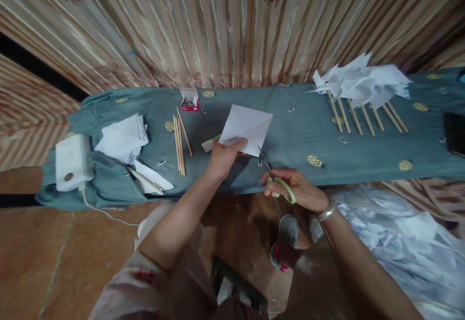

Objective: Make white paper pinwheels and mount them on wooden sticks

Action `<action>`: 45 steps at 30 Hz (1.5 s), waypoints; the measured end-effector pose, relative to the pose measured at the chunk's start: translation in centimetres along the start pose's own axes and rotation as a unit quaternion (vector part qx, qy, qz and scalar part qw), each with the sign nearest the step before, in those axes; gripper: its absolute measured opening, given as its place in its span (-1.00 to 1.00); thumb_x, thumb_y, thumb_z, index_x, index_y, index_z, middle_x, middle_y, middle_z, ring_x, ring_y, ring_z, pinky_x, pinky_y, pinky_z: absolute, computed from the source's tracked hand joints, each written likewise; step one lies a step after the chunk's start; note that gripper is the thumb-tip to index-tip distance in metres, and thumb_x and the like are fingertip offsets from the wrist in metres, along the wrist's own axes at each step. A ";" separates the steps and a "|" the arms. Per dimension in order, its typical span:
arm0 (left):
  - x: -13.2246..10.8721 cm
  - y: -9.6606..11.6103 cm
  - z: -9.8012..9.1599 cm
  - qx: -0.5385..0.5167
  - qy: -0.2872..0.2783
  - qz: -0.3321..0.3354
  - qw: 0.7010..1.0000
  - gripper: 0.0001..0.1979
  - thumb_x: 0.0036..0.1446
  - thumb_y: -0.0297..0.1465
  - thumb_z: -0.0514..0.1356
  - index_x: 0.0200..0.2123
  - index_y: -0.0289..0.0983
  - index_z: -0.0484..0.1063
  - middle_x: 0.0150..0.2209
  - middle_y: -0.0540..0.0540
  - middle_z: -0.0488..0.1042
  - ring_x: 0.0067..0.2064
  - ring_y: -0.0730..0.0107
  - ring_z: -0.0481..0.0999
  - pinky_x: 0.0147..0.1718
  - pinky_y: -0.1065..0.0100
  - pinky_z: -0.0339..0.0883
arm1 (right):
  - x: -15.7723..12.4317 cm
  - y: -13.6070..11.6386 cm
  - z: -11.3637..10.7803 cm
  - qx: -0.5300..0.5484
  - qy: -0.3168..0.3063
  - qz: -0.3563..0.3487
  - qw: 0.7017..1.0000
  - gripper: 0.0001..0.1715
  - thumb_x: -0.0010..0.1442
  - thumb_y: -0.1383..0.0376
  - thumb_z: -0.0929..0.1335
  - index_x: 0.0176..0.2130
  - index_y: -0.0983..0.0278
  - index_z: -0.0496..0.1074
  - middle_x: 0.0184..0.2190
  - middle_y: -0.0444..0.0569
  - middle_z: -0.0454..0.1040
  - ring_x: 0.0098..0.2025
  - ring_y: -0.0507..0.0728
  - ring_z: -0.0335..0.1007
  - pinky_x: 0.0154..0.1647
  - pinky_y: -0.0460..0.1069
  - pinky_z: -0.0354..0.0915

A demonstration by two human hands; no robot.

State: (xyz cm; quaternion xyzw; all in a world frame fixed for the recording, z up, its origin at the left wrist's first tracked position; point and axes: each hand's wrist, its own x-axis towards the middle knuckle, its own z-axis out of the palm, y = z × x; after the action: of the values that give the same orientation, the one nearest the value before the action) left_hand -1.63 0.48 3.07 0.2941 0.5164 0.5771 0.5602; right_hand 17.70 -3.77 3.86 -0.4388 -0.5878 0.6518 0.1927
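My left hand [225, 156] pinches a square sheet of white paper [249, 125] by its near edge, thumb on top. Faint diagonal creases run across the sheet. In my right hand [296, 187] is a pair of scissors [286, 189] with light green handles. The blades meet the sheet's near right corner; whether they have cut into it I cannot tell. Partly under the paper lies a small flat piece with a green edge [209, 144]. Left of it are several wooden sticks [179, 145] and a small red box of metal bits [190, 101].
A stack of white paper [123, 136] lies on the left, near a white device [73, 161] with a cable and a pen [145, 180]. Several paper pinwheels on sticks [363, 85] rest at the right. A plastic bag of paper scraps [403, 242] stands below the table cloth [286, 136].
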 end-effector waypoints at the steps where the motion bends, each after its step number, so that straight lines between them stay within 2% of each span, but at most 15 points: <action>1: 0.1 0.1 -0.1 -0.001 0.004 0.004 1.000 -0.71 -0.34 -0.35 0.36 -0.44 -0.30 0.46 -0.44 -0.04 0.51 -0.42 0.38 0.47 -0.51 0.40 0.34 | -0.3 0.0 -0.5 -0.003 -0.006 0.007 1.000 -0.49 0.00 -0.09 0.45 -0.31 0.30 0.51 -0.52 -0.09 0.49 -0.51 -0.01 0.28 -0.50 -0.10 0.21; 3: 0.2 0.1 -0.3 -0.002 0.005 0.009 1.000 -0.70 -0.35 -0.35 0.37 -0.44 -0.30 0.47 -0.45 -0.04 0.52 -0.43 0.37 0.47 -0.52 0.39 0.33 | -0.8 -0.1 -1.6 -0.005 -0.005 0.018 1.000 -0.44 -0.03 -0.11 0.46 -0.28 0.31 0.51 -0.49 -0.05 0.52 -0.50 0.00 0.31 -0.51 -0.09 0.23; 5: 0.2 -0.1 -0.4 0.003 -0.006 0.003 1.000 -0.71 -0.35 -0.36 0.38 -0.46 -0.31 0.47 -0.47 -0.04 0.52 -0.45 0.37 0.47 -0.52 0.38 0.34 | -1.2 -0.2 -2.6 0.001 0.026 0.009 1.000 -0.41 -0.06 -0.14 0.46 -0.29 0.30 0.52 -0.48 -0.03 0.54 -0.49 0.03 0.34 -0.48 -0.07 0.28; 7: 0.1 -0.5 -0.4 0.017 -0.024 -0.008 1.000 -0.75 -0.34 -0.38 0.37 -0.48 -0.32 0.47 -0.48 -0.04 0.52 -0.46 0.38 0.46 -0.50 0.37 0.35 | -1.3 -0.2 -3.2 0.019 0.103 -0.016 0.994 -0.42 -0.08 -0.14 0.48 -0.29 0.27 0.52 -0.47 -0.03 0.55 -0.47 0.05 0.37 -0.41 -0.04 0.33; 10: -0.1 -1.2 -0.2 0.041 -0.053 -0.021 0.998 -0.78 -0.35 -0.42 0.38 -0.50 -0.32 0.49 -0.50 -0.03 0.52 -0.46 0.39 0.46 -0.46 0.37 0.36 | -0.9 0.0 -3.6 0.060 0.249 -0.062 0.965 -0.46 -0.10 -0.09 0.51 -0.26 0.23 0.50 -0.44 -0.06 0.56 -0.43 0.05 0.41 -0.34 -0.03 0.35; 13: -0.5 -1.6 0.0 0.070 -0.077 -0.038 0.994 -0.80 -0.36 -0.44 0.39 -0.54 -0.32 0.50 -0.52 -0.02 0.52 -0.46 0.39 0.45 -0.44 0.38 0.35 | -0.3 0.1 -3.8 0.090 0.318 -0.100 0.939 -0.49 -0.09 -0.05 0.52 -0.24 0.21 0.49 -0.41 -0.07 0.56 -0.41 0.06 0.41 -0.31 -0.02 0.34; 16: -0.9 -1.5 0.2 0.108 -0.099 -0.052 0.988 -0.85 -0.33 -0.44 0.38 -0.58 -0.32 0.49 -0.54 -0.02 0.51 -0.49 0.42 0.41 -0.48 0.40 0.30 | 0.0 0.1 -4.0 0.092 0.326 -0.113 0.934 -0.50 -0.10 -0.01 0.53 -0.22 0.20 0.50 -0.43 -0.12 0.52 -0.41 0.04 0.39 -0.32 -0.03 0.31; 19: -1.1 -1.5 0.2 0.162 -0.116 -0.048 0.979 -0.86 -0.29 -0.42 0.37 -0.63 -0.32 0.47 -0.59 0.00 0.46 -0.55 0.46 0.35 -0.55 0.43 0.21 | 0.1 0.1 -3.9 0.083 0.320 -0.102 0.938 -0.52 -0.13 0.03 0.54 -0.23 0.19 0.50 -0.49 -0.19 0.43 -0.47 0.00 0.29 -0.42 -0.08 0.21; 21: -1.1 -1.5 0.1 0.194 -0.128 -0.037 0.972 -0.86 -0.27 -0.41 0.36 -0.62 -0.32 0.46 -0.61 0.02 0.44 -0.57 0.48 0.32 -0.57 0.44 0.16 | 0.2 0.0 -3.7 0.069 0.315 -0.092 0.942 -0.54 -0.14 0.05 0.55 -0.24 0.18 0.50 -0.50 -0.21 0.40 -0.50 -0.02 0.23 -0.48 -0.08 0.16; 24: -0.9 -1.8 0.0 0.201 -0.148 -0.003 0.968 -0.90 -0.23 -0.42 0.34 -0.57 -0.32 0.50 -0.58 0.03 0.46 -0.54 0.47 0.35 -0.52 0.43 0.21 | 0.3 -0.1 -3.4 0.062 0.311 -0.086 0.945 -0.52 -0.18 0.06 0.56 -0.26 0.18 0.48 -0.49 -0.20 0.40 -0.51 -0.03 0.21 -0.49 -0.08 0.16; 28: -0.6 -2.0 0.2 0.138 -0.148 0.018 0.979 -0.88 -0.21 -0.38 0.32 -0.51 -0.30 0.55 -0.50 0.02 0.53 -0.46 0.43 0.42 -0.40 0.40 0.28 | 0.5 -0.4 -2.9 0.064 0.299 -0.084 0.948 -0.48 -0.24 0.05 0.57 -0.31 0.22 0.45 -0.55 -0.24 0.33 -0.56 -0.07 0.13 -0.56 -0.11 0.10; 34: -1.0 -1.6 0.8 0.034 -0.103 -0.030 0.994 -0.78 -0.19 -0.27 0.37 -0.47 -0.31 0.57 -0.48 -0.01 0.55 -0.44 0.40 0.43 -0.37 0.37 0.27 | 1.2 -0.5 -2.1 0.095 0.297 -0.084 0.946 -0.45 -0.32 0.08 0.58 -0.34 0.24 0.41 -0.63 -0.32 0.24 -0.61 -0.10 0.04 -0.62 -0.14 0.03; 39: -1.3 -1.2 1.4 -0.083 -0.112 -0.063 0.988 -0.66 -0.18 -0.16 0.41 -0.46 -0.34 0.55 -0.47 -0.08 0.54 -0.32 0.27 0.50 -0.26 0.30 0.32 | 1.9 -0.2 -1.6 0.130 0.331 -0.102 0.929 -0.46 -0.34 0.14 0.60 -0.35 0.25 0.44 -0.60 -0.30 0.30 -0.58 -0.09 0.10 -0.58 -0.14 0.09; 45: -1.8 -1.1 1.9 -0.159 -0.090 -0.126 0.975 -0.71 -0.22 -0.28 0.45 -0.44 -0.32 0.52 -0.41 -0.01 0.54 -0.36 0.49 0.45 -0.36 0.46 0.29 | 3.2 -0.1 -0.6 0.185 0.358 -0.099 0.910 -0.49 -0.33 0.17 0.59 -0.34 0.24 0.45 -0.55 -0.28 0.39 -0.52 -0.06 0.19 -0.48 -0.11 0.18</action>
State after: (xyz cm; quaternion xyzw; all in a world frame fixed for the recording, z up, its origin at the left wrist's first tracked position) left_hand 0.86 -0.89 3.06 0.1848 0.3984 0.5477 0.7121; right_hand 16.39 -0.97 2.90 -0.5386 -0.3885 0.5254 0.5320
